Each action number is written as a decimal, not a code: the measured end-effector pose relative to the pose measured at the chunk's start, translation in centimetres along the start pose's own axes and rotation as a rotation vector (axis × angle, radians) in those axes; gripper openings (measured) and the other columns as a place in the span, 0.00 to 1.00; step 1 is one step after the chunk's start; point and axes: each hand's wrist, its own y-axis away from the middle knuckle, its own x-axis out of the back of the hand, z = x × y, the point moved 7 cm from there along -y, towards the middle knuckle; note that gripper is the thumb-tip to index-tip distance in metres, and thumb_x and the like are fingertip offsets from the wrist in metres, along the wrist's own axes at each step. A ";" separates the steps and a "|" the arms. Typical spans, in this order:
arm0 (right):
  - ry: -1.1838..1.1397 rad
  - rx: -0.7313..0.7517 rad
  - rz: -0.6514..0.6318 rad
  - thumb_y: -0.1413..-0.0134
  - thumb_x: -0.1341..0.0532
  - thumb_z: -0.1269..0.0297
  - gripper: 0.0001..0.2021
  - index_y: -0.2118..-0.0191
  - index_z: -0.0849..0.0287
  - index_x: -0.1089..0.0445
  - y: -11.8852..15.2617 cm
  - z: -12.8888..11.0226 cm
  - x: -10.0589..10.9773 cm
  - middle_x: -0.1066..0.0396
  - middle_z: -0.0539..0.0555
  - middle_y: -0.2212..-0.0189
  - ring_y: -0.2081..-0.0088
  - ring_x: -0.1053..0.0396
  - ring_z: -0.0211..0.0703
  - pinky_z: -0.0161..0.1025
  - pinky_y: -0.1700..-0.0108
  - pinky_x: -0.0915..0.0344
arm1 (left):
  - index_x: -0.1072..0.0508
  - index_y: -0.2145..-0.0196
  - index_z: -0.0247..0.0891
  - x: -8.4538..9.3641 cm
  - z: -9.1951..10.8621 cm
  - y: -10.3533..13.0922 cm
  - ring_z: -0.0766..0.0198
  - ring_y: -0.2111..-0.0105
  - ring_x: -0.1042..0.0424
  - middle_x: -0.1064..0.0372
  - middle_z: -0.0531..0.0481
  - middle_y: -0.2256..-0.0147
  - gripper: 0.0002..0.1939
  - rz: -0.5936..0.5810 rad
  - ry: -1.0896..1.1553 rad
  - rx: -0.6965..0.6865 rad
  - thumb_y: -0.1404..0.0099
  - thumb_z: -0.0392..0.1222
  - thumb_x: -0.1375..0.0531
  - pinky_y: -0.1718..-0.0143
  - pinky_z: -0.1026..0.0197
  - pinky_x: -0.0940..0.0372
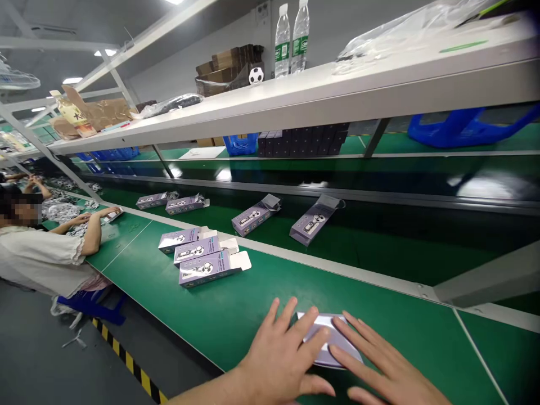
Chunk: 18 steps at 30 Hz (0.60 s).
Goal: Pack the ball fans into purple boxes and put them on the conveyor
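Your left hand [287, 346] lies palm down with its fingers spread wide, the fingertips on a flat lavender carton [331, 337] at the bottom of the view. Your right hand [373, 360] comes in from the other side, fingers long and slightly parted, touching the same carton; its wrist is cut off by the lower edge. Much of the carton is covered by your fingers (glare whitens part of what shows), so its printing cannot be made out. It lies on the green worktable [236, 306], close to the near edge.

Farther off, left of your hands, three printed purple boxes [205, 269] lie side by side on the table, white flaps open at their right ends. Past the pale rail [291, 256], four more boxes [314, 220] are spread along a dark green belt [375, 242]; clear plastic sticks out of their ends, too crumpled to identify.

Above runs a white shelf [295, 95] with two green-labelled water bottles [282, 45], the right one cut off at the top, and a small soccer-ball disc [256, 76]. At far left, a person in a white top [46, 259] sits on a blue stool [90, 304], the head blurred, a hand on a small white item that is hard to make out.
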 end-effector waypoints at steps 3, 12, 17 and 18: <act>0.031 -0.023 0.088 0.46 0.46 0.74 0.26 0.41 0.52 0.41 0.9 -0.4 -1.0 0.48 0.56 0.38 0.38 0.51 0.55 0.54 0.42 0.46 | 0.45 0.39 0.43 0.0 0.1 -0.1 0.45 0.41 0.45 0.49 0.46 0.38 0.30 0.070 -0.132 -0.011 0.33 0.60 0.55 0.48 0.40 0.38; -0.024 -0.260 0.195 0.41 0.49 0.72 0.24 0.39 0.51 0.45 0.1 -1.2 -0.9 0.41 0.53 0.41 0.39 0.47 0.48 0.46 0.44 0.39 | 0.34 0.46 0.39 -1.8 0.2 0.0 0.42 0.40 0.49 0.42 0.48 0.41 0.20 0.389 -0.235 -0.167 0.35 0.37 0.48 0.46 0.41 0.41; 0.002 -0.514 0.290 0.41 0.46 0.63 0.35 0.34 0.58 0.64 0.7 -2.4 -3.5 0.38 0.62 0.44 0.47 0.35 0.50 0.38 0.57 0.28 | 0.35 0.44 0.43 -3.3 -0.8 -0.6 0.44 0.49 0.34 0.39 0.46 0.43 0.23 0.283 -0.132 -0.241 0.38 0.40 0.43 0.57 0.46 0.30; 0.008 -0.599 0.325 0.41 0.46 0.64 0.35 0.34 0.58 0.66 0.6 -2.2 -4.1 0.39 0.62 0.44 0.48 0.34 0.50 0.38 0.60 0.27 | 0.34 0.45 0.45 -3.3 -1.2 -1.3 0.47 0.50 0.32 0.37 0.46 0.44 0.22 0.240 -0.037 -0.215 0.37 0.40 0.43 0.56 0.48 0.29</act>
